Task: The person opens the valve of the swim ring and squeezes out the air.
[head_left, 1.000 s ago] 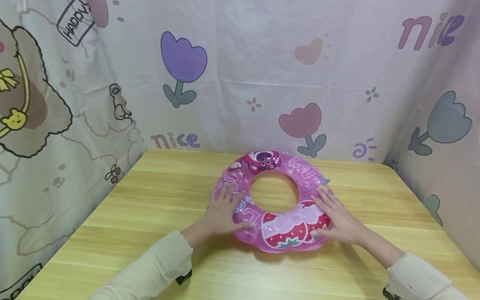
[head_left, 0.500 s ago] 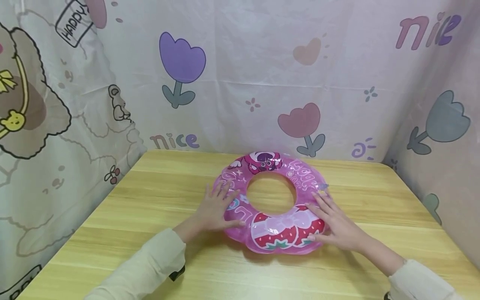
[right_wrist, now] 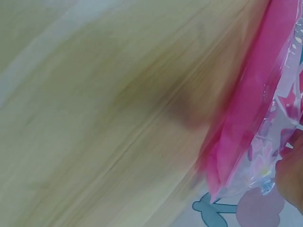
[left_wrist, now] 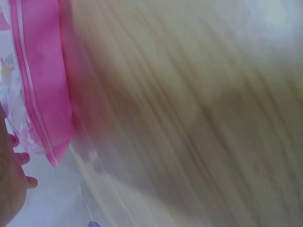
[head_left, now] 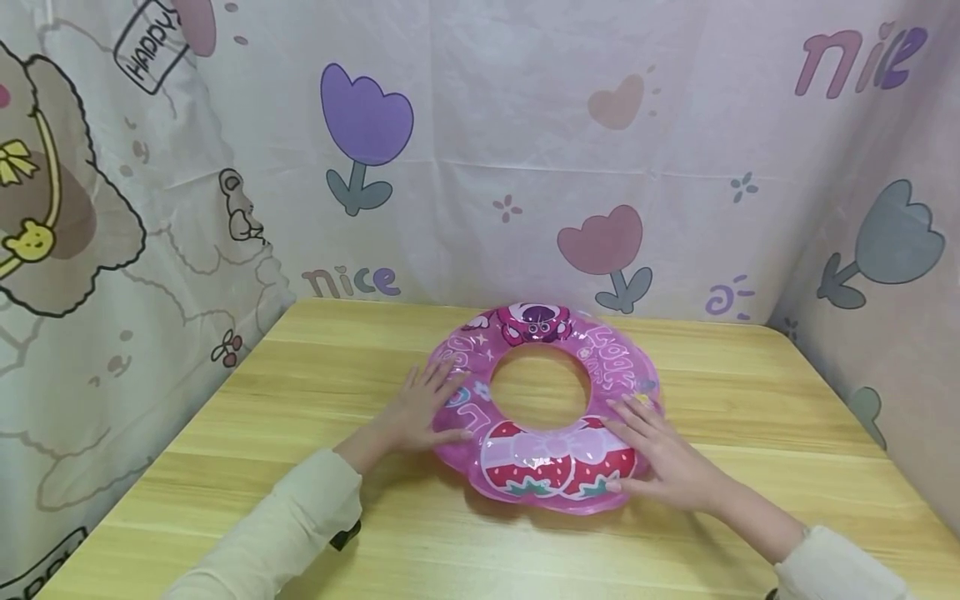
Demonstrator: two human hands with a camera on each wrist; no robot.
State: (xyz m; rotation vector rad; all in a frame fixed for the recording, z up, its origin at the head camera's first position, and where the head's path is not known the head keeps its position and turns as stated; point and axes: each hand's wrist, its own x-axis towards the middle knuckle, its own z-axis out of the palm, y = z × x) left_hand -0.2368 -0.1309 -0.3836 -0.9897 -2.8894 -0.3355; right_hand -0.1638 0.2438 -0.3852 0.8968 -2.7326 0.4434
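A pink inflatable swim ring [head_left: 543, 462] lies on the wooden table, printed with strawberries at its near side and a cartoon bear at its far side. My left hand [head_left: 420, 410] rests on the ring's left side with spread, straight fingers. On the near right part lies my right hand [head_left: 667, 454], its fingers also extended over the strawberry print. In the left wrist view the ring's pink edge [left_wrist: 45, 75] and a few fingertips show at the left. The right wrist view has the ring's edge [right_wrist: 255, 99] and part of the hand at the right.
The light wooden table [head_left: 300, 367] reaches back to a printed fabric backdrop [head_left: 480, 108] with tulips and lettering. More fabric hangs along the left side [head_left: 172, 275] and the right side [head_left: 870, 333].
The swim ring has turned clockwise, its strawberry print shifting left and its bear slightly right. Both hands have moved a little to the left along with it and stay on its surface.
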